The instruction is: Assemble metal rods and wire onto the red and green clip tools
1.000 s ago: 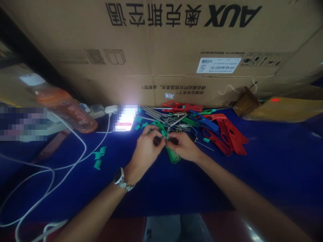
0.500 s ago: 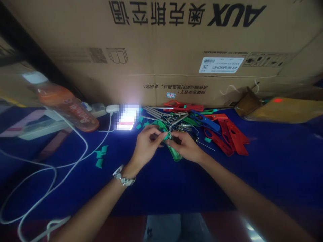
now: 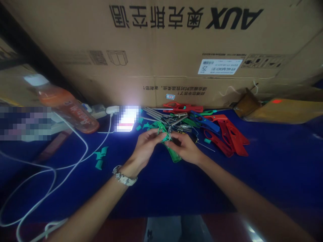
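My left hand (image 3: 145, 148), with a metal watch on its wrist, pinches the upper end of a green plastic handle piece (image 3: 172, 153) over the blue table cover. My right hand (image 3: 183, 147) grips the same green piece from the right, fingers curled round it. A thin wire part sits between the fingertips of both hands. Just behind the hands lies a heap of red plastic handles (image 3: 228, 135), a blue handle (image 3: 204, 121) and metal rods (image 3: 154, 113).
A large cardboard box (image 3: 161, 50) walls off the back. A lit phone (image 3: 126, 118) with white cables (image 3: 50, 171), an orange drink bottle (image 3: 68, 107) and a power strip lie at the left. Small green plastic bits (image 3: 100, 156) lie on the blue cover. A torn brown carton (image 3: 282, 109) lies at right.
My left hand's fingers have shifted up along the green piece, and its wrist has turned slightly. My right hand has stayed almost where it was.
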The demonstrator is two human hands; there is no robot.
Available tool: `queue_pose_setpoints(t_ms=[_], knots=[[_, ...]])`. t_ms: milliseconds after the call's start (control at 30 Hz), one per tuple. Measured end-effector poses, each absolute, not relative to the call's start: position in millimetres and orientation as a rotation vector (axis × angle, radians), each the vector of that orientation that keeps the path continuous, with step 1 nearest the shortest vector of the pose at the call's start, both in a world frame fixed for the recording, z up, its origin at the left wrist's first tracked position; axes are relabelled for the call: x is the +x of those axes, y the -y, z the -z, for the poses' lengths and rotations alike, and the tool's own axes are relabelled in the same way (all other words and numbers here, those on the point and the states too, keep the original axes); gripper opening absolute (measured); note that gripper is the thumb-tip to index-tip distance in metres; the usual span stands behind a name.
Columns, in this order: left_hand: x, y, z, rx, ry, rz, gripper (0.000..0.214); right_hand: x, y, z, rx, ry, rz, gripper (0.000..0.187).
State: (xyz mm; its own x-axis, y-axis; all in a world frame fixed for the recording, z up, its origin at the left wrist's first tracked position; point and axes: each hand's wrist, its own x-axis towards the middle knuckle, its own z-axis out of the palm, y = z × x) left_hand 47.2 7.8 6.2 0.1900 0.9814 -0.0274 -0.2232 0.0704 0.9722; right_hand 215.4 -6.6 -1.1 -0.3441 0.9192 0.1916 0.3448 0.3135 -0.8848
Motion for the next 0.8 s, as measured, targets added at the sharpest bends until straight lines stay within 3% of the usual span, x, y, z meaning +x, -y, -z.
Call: queue_pose_setpoints(t_ms=[300,500,800], knots=[[45.9,-7.9,4.3,1.315,-1.046,-1.360,0.037,214.1,5.6,1.6,-1.087,1.786,-1.055,0.021],[37.8,-9.6,5.8,1.628,-1.065,-1.221,0.018,217.4,4.6,4.9,-1.085,1.785,-1.070,0.023],[30.0,-13.2,-2.1,1.803,-1.117,-1.096,0.025,216.6,6.3,4.5,-1.081,1.830,-1.023,0.019]])
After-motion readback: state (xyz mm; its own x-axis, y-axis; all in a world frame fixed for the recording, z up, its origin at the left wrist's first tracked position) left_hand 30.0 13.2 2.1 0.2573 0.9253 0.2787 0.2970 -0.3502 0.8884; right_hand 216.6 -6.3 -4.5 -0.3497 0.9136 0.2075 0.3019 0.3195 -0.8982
